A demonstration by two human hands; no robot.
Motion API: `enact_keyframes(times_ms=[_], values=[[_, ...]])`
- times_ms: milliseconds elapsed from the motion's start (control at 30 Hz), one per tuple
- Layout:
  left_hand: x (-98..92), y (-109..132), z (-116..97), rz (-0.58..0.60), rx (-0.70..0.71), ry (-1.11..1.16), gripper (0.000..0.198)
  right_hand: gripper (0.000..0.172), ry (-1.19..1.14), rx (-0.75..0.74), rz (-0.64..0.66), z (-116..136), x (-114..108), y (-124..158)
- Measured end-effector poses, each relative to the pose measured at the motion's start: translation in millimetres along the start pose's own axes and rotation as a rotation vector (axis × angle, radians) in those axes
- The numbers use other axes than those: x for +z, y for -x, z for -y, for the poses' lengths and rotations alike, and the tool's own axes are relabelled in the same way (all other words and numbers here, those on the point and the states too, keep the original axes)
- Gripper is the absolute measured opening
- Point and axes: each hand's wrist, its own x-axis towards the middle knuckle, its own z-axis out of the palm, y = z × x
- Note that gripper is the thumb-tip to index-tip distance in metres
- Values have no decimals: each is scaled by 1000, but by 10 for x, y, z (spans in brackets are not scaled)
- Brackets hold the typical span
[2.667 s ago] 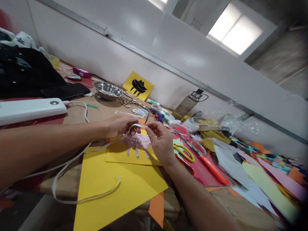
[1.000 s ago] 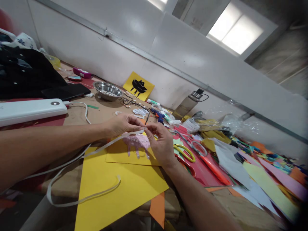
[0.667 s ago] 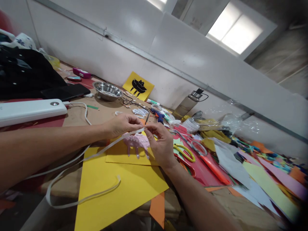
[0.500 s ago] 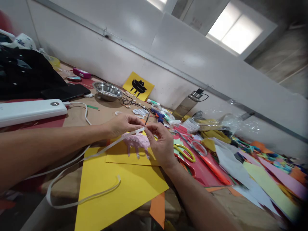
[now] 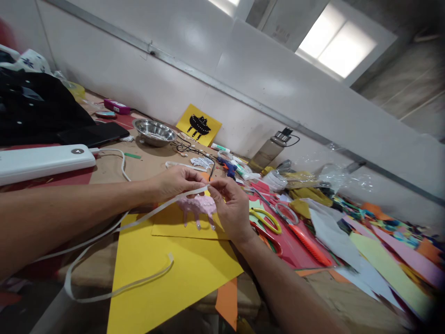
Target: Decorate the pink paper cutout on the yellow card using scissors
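Just above pink cutout (image 5: 196, 207), left hand (image 5: 174, 182) and right hand (image 5: 232, 211) close together, nearly touching. Left fingers (image 5: 193, 177) pressed together on end of white strip (image 5: 163, 207); right fingers (image 5: 218, 189) pinching same end from other side, remaining ones curled. Strip end held in air over cutout, apparently not touching it. From there trailing left of cutout, past tabletop (image 5: 111, 169) edge, looping below and back up onto big yellow sheet (image 5: 167, 278) in front of cutout, loose end lying flat. Cutout itself on smaller yellow sheet (image 5: 170, 225), dotted with small pale beads. Right of cutout: yellow-handled scissors (image 5: 266, 219), then orange knife (image 5: 308, 245), on red paper. Behind cutout: glue gun (image 5: 225, 166); steel bowl (image 5: 155, 131) farther back left. Far left of cutout: white device (image 5: 41, 161) with cord.

Risks, as judged: thin slack strip, tiny pinch area, so easy to slip free if either pinch loosens. Hanging loop off tabletop edge adding drag; could snag on forearm or edge and jerk end away. Could also twist between the two pinches. Hands low over cutout; a brush of knuckles likely to shift it or knock beads loose. Scissors close to right wrist, easy to bump.
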Motion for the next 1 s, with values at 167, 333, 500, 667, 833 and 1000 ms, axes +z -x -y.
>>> enact_keyframes(times_ms=[167, 333, 500, 667, 833, 1000], values=[[10, 12, -21, -36, -72, 113, 13, 23, -105, -1, 90, -4, -34, 17], [-42, -44, -7, -93, -78, 229, 13, 23, 135, 14, 1, -8, -402, 130], [-77, -88, 7, -185, -56, 313, 8, 17, 631, 128, 183, -234, -957, 456], [-75, -90, -11, -241, -62, 316, 10, 36, 775, 155, 323, -498, -1149, 758], [-73, -74, -52, -252, -65, 287, 10, 48, 886, 183, 399, -578, -1158, 691], [-111, -69, -56, -250, -32, 302, 9, 64, 898, 227, 474, -522, -1177, 504]])
